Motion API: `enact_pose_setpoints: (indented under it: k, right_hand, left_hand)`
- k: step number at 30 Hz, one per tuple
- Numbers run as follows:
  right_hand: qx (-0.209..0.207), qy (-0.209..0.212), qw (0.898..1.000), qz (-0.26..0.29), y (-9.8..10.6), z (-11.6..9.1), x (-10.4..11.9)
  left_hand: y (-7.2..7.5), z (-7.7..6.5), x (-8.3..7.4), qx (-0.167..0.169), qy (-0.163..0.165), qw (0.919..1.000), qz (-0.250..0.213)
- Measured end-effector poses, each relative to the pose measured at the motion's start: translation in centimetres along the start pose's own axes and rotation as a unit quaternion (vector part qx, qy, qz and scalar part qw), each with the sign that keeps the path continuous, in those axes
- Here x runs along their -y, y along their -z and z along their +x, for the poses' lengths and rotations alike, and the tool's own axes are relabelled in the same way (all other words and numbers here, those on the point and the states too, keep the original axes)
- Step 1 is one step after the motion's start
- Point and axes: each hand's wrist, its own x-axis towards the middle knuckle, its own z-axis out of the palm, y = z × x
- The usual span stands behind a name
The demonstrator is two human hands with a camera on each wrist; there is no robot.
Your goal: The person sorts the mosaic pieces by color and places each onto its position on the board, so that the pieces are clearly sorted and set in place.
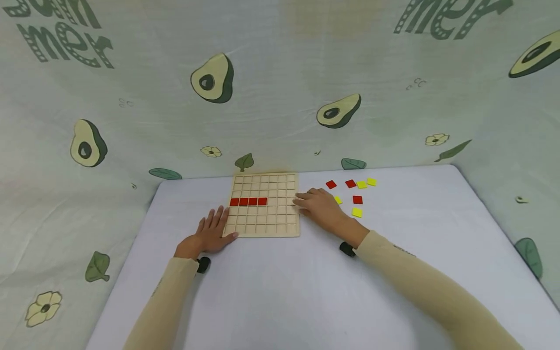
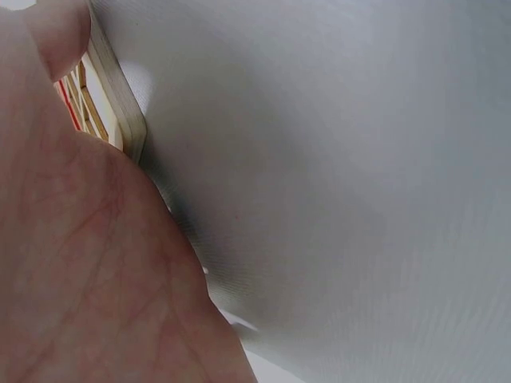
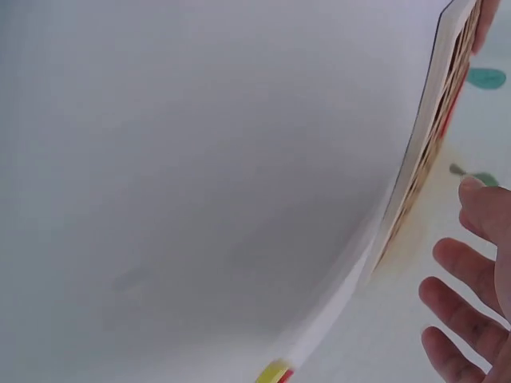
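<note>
A square light-wood grid board [image 1: 271, 228] lies on the white table, with several red square tiles [image 1: 253, 201] side by side in one row from its left edge. My left hand [image 1: 213, 234] rests spread at the board's lower left corner, thumb on the front edge. In the left wrist view, the thumb and palm hide much of the board's corner [image 2: 120, 88]. At the right edge, my right hand [image 1: 321, 209] reaches over with fingers loosely bent. The right wrist view shows these fingers [image 3: 463, 311] apart, nothing between them, beside the board's raised edge [image 3: 419, 152].
Right of the board lie loose red tiles [image 1: 357, 200] and yellow tiles [image 1: 357, 212], one yellow tile partly behind the right hand. A cloth backdrop [image 1: 280, 131] printed with avocados and leaves rises behind the table's far edge. Both wrists carry a small black device [image 1: 347, 249].
</note>
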Motion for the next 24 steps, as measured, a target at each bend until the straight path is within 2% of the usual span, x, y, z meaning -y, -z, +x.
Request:
enact_pose_setpoints:
  k: [9, 18, 24]
  right_hand:
    - [-0.007, -0.051, 0.999, 0.008, 1.2, -3.9, -3.9]
    - [-0.014, -0.097, 0.995, 0.002, 2.0, -6.8, -7.7]
    - [0.007, -0.129, 0.992, -0.008, 2.3, -8.3, -9.7]
  left_hand:
    - [0.1, -0.1, 0.0, -0.001, -0.005, 1.0, -0.003]
    - [-0.2, 0.1, 0.6, -0.008, -0.015, 0.9999, -0.001]
    - [-0.1, 0.2, 0.7, -0.009, -0.014, 0.9999, 0.0]
